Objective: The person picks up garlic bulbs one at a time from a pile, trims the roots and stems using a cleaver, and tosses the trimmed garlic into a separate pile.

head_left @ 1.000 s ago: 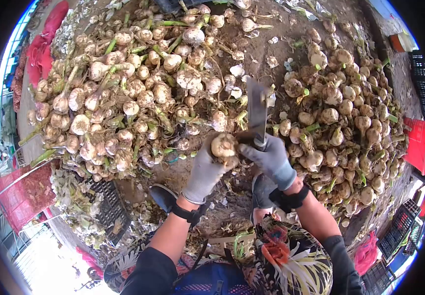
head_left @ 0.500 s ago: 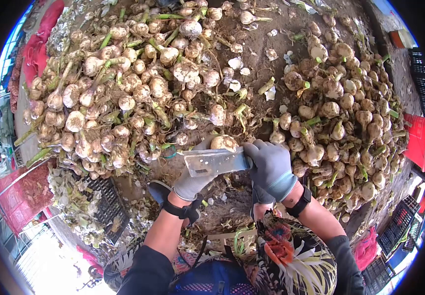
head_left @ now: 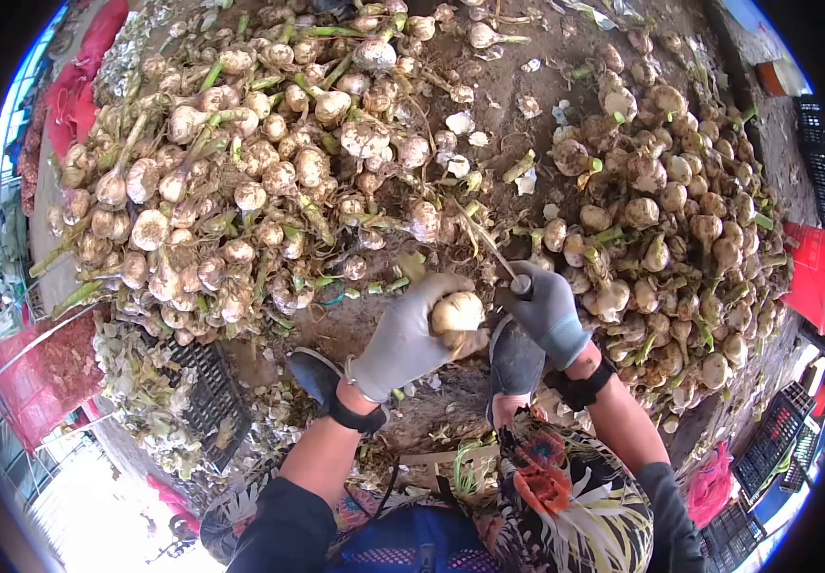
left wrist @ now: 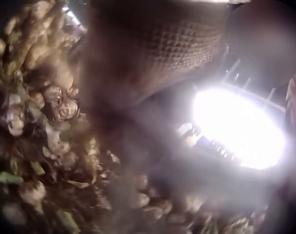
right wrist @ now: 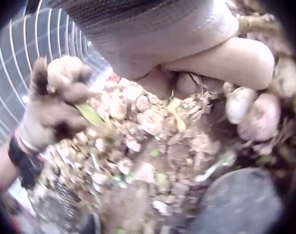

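Note:
My gloved left hand [head_left: 398,336] grips a pale garlic bulb [head_left: 457,313], with fingers and thumb curled round it. Beside it, my gloved right hand [head_left: 551,313] holds a cleaver [head_left: 491,243] by its handle. The blade is seen nearly edge-on and points forward, away from my body. A small gap separates the two hands. In the right wrist view, the left hand [right wrist: 48,117] shows again with the bulb [right wrist: 65,71], while the right glove [right wrist: 172,44] fills the top. The left wrist view is mostly a blurred glove [left wrist: 153,53].
A large heap of garlic with stalks [head_left: 269,172] spreads ahead to the left. Another garlic heap [head_left: 661,220] lies to the right. Near my shoes [head_left: 515,358] are peel scraps and a black crate [head_left: 210,401]. A red container [head_left: 811,282] stands at the far right.
The cleaver first stood upright, then lay across in front of the bulb, and has now swung forward to the right. My hands have drawn apart, and the left has turned the bulb.

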`<action>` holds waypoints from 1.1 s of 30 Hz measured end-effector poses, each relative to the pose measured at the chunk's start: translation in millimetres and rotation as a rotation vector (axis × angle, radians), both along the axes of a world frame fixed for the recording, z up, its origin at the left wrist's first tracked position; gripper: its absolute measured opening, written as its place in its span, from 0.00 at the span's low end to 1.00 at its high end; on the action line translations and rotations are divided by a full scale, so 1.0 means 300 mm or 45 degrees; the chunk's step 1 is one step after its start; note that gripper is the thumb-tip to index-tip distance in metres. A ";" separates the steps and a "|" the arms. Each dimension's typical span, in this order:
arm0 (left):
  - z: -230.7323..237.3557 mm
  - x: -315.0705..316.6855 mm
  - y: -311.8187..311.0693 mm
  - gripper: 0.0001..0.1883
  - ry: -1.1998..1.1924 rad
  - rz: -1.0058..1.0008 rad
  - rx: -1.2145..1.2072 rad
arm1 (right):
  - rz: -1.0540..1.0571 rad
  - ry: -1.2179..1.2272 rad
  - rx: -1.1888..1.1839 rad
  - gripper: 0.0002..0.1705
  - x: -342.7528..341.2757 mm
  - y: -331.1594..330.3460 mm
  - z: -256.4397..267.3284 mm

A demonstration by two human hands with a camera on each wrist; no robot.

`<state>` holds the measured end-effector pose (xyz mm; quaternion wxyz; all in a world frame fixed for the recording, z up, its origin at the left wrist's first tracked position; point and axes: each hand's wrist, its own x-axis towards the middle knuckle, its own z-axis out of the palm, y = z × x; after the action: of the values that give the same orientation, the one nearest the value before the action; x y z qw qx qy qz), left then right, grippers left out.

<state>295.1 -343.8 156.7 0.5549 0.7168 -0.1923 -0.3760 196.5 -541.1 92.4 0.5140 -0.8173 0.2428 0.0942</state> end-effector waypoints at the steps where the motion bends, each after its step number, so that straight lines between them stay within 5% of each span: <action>1: -0.017 0.000 0.004 0.27 -0.397 -0.123 0.173 | 0.054 0.093 0.155 0.19 0.018 0.002 0.022; 2: -0.020 0.004 0.015 0.27 -0.399 -0.130 0.180 | 0.048 0.091 0.162 0.19 0.038 0.010 0.062; 4: -0.019 0.013 0.035 0.13 -0.899 -0.621 0.518 | 0.264 0.085 0.070 0.20 0.075 0.023 0.145; 6: -0.010 0.000 0.037 0.08 -0.971 -0.639 0.524 | 0.316 -0.005 0.162 0.19 0.079 0.028 0.138; 9: 0.044 0.024 0.038 0.07 -1.237 -0.797 0.405 | 0.491 0.380 -0.271 0.16 0.006 -0.003 0.004; 11: 0.087 0.033 -0.009 0.08 -1.191 -0.760 0.372 | 0.268 0.328 0.090 0.13 -0.086 -0.011 -0.050; 12: 0.117 0.026 -0.056 0.09 -1.094 -0.717 0.374 | 0.172 0.324 0.373 0.16 -0.113 -0.004 -0.079; 14: 0.225 -0.024 -0.263 0.22 -0.784 -0.447 -0.246 | 0.095 0.219 0.446 0.15 -0.103 0.030 -0.038; 16: 0.286 -0.037 -0.359 0.36 -0.638 -0.326 -0.338 | -0.100 -0.007 0.544 0.12 -0.070 0.034 0.048; 18: 0.237 0.057 -0.360 0.32 -0.437 -0.057 -0.075 | -0.282 0.038 0.593 0.10 -0.057 0.007 0.035; 19: 0.125 0.086 -0.305 0.32 -0.622 0.074 0.224 | -0.364 0.201 0.601 0.09 -0.061 -0.011 -0.010; 21: -0.126 0.163 -0.166 0.40 -0.755 0.065 0.626 | -0.565 0.161 0.850 0.11 -0.057 -0.023 -0.023; 22: -0.186 0.195 -0.136 0.46 -0.273 0.008 0.966 | -0.623 0.117 0.947 0.12 -0.050 -0.022 -0.034; 23: -0.275 0.199 -0.091 0.47 -0.350 -0.077 1.052 | -0.626 0.114 0.946 0.12 -0.041 -0.014 -0.038; 26: -0.362 0.189 -0.030 0.40 -0.625 0.086 0.605 | -0.635 0.101 0.898 0.16 -0.015 0.004 -0.029; 28: -0.361 0.172 -0.021 0.36 -0.082 0.256 0.459 | -0.203 0.113 0.357 0.17 0.011 -0.001 0.018; 32: -0.250 0.094 0.031 0.31 0.389 0.125 -0.023 | 0.269 -0.151 -0.291 0.18 0.046 0.052 0.069; 33: -0.216 0.047 0.059 0.30 0.446 0.269 -0.020 | 0.314 -0.157 -0.331 0.21 0.054 0.056 0.089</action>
<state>309.3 -326.1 91.8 0.6216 0.6524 -0.0197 -0.4331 212.6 -524.2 119.3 0.4025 -0.9046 0.1190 0.0741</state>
